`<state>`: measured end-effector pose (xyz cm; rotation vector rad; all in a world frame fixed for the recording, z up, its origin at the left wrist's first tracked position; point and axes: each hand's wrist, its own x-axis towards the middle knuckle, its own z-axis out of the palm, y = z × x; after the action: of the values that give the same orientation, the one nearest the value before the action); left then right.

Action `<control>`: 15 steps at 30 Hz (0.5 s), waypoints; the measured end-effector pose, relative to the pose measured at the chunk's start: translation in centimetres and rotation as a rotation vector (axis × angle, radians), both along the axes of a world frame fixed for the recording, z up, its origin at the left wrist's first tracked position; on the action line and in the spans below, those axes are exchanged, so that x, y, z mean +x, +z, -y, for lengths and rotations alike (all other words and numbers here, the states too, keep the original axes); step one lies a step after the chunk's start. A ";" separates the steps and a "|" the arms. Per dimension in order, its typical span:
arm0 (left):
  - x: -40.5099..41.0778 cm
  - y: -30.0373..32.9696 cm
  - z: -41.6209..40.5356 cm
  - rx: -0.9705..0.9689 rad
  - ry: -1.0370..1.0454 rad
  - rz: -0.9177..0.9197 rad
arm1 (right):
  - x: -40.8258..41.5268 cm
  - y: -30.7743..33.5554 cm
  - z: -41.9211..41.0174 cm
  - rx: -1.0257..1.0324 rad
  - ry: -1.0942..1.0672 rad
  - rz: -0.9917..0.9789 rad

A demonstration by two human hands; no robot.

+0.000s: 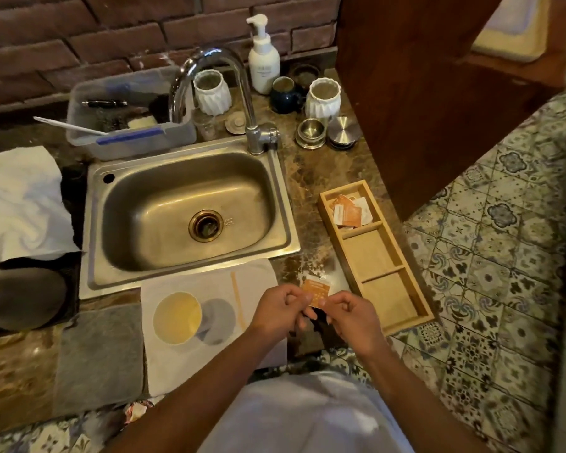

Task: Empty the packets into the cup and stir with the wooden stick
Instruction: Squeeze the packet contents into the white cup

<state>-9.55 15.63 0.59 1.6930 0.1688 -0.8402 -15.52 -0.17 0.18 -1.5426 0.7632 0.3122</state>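
Both hands are up close together over the counter edge, pinching one small orange packet (pixel 315 290) between them. The left hand (pixel 280 310) has its fingers curled in and grips the packet's left side, the right hand (pixel 352 313) does the same on the right side, thumbs and fingertips nearly meeting in the middle. The packet sticks up above the knuckles, and its top edge looks a bit ragged, though I can't really tell if it's torn open.

Just left of the left hand there's a white napkin (pixel 177 364) spread on the counter, with the cup (pixel 177 318) sitting on it, pale yellowish inside; whether anything is in it is hard to say. The wooden stick (pixel 237 300) lies flat on the same napkin, between the cup and the left hand, running away from the person.

Right of the right hand is a long wooden tray (pixel 402 291) with three compartments. The near two show only bare wood, and the far one holds a little pile of orange and white packets (pixel 350 211).

Beyond the hands is a steel sink (pixel 190 214) with a curved chrome faucet (pixel 216 89) at the back. Farther still, against the brick wall, sit a white pump bottle (pixel 263 60), two white ribbed jars (pixel 209 91), a dark blue pot (pixel 285 94) and a clear plastic tub (pixel 128 112) off to the far left. A white cloth (pixel 20 204) lies left of the sink.
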 end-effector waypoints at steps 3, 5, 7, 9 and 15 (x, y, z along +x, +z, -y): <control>1.0 -1.8 1.5 0.041 -0.073 0.000 | 0.7 -1.0 0.9 -0.054 -0.011 -0.099; 1.4 -2.9 2.0 0.059 -0.096 -0.009 | 1.2 -1.3 1.5 -0.029 0.054 -0.179; 1.7 -3.9 2.2 0.097 -0.112 0.002 | 1.6 -1.3 1.9 0.005 0.132 -0.252; 1.7 -4.7 2.4 0.156 -0.115 -0.001 | 1.9 -1.5 2.1 0.014 0.156 -0.267; 1.6 -6.4 2.5 0.322 -0.140 0.034 | 2.5 -2.1 1.2 0.089 0.138 -0.321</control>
<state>-7.98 13.12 -5.84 2.0381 0.1702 -0.9242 -13.06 -1.34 -1.89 -1.4818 0.8794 0.6995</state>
